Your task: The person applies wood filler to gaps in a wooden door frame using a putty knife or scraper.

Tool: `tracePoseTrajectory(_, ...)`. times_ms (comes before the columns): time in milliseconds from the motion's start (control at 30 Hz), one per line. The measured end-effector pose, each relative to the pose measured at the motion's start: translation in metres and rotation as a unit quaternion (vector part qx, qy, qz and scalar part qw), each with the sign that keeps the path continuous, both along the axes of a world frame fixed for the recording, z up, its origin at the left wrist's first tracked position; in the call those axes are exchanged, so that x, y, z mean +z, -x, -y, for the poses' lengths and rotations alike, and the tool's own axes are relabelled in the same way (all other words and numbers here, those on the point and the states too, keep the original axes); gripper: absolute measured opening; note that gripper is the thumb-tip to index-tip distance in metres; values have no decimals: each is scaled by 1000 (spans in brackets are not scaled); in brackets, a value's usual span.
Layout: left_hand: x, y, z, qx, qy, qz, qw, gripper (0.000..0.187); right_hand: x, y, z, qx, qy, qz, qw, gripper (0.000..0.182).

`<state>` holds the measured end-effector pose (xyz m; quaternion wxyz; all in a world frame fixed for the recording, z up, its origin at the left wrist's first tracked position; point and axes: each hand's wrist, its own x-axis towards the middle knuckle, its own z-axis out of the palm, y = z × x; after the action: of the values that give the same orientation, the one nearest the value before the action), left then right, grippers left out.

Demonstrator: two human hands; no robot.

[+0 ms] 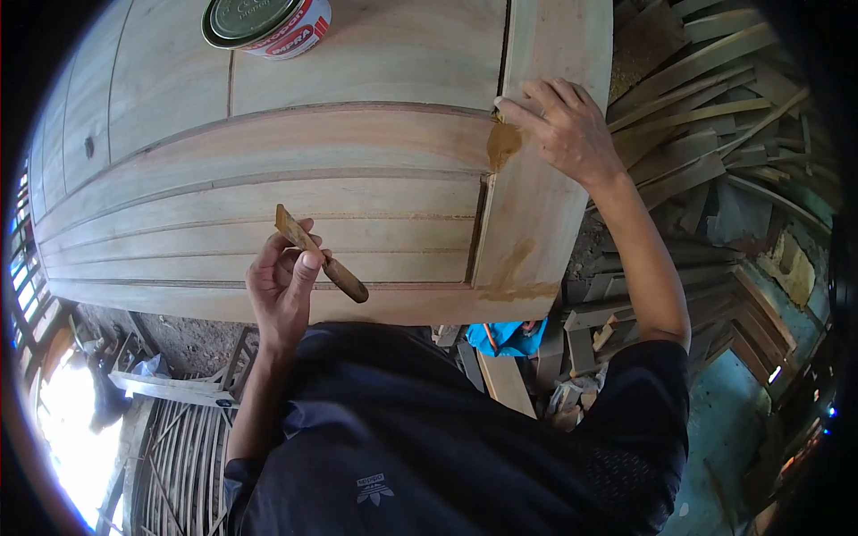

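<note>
My left hand (284, 281) is closed around a putty knife (343, 279), held above the slatted part of a wooden door (375, 196). The knife's wooden handle points down to the right, and its brown-smeared blade points up to the left. At the door's right side, my right hand (572, 129) has its fingers apart, with a fingertip at a panel corner by the dark groove. Right beside those fingers is a brown patch of filler (503, 146). Another filler smear (518, 284) covers the joint at the near right corner.
A can (277, 27) with a red and white label stands on the door, its lid on. Wood offcuts (697, 116) are piled to the right. Below the door's near edge lies a blue plastic bag (508, 337). Wooden slats (183, 456) show at lower left.
</note>
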<state>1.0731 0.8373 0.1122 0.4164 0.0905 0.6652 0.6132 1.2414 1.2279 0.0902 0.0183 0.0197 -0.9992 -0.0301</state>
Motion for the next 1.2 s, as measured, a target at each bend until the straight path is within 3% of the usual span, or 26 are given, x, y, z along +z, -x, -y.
tracePoseTrajectory(267,-1,0,0,7,-7,-5,1000,42,10,3,0,24,101,-25,994,33)
tracePoseTrajectory(333,0,-1,0,5,-5,-3,1000,42,16,11,7,-78,139,6,987,36)
tracePoseTrajectory(467,-1,-1,2,9,-15,0,1000,44,4,4,15,-64,154,-4,986,35)
tracePoseTrajectory(533,0,0,2,9,-12,-1,1000,44,1,-4,15,-12,97,-23,995,37)
tracePoseTrajectory(667,2,-1,-1,-23,-31,16,999,45,48,4,23,-61,111,-30,991,37)
tracePoseTrajectory(733,-2,-6,-8,-19,-81,60,995,45,66,15,53,-171,316,-46,932,36)
tracePoseTrajectory(767,-3,-6,-12,-40,-115,101,987,46,73,22,72,-163,328,-57,929,36)
tracePoseTrajectory(833,-4,-8,-24,-66,-159,140,975,47,87,35,110,-182,496,-69,846,35)
tracePoseTrajectory(1033,0,-16,-47,-111,-201,157,961,41,88,54,182,-169,606,-143,764,40)
tracePoseTrajectory(1100,3,-18,-48,-98,-201,161,961,40,83,54,195,-218,645,-151,717,38)
tracePoseTrajectory(1200,4,-20,-50,-77,-201,157,964,39,78,54,202,-222,647,-168,710,34)
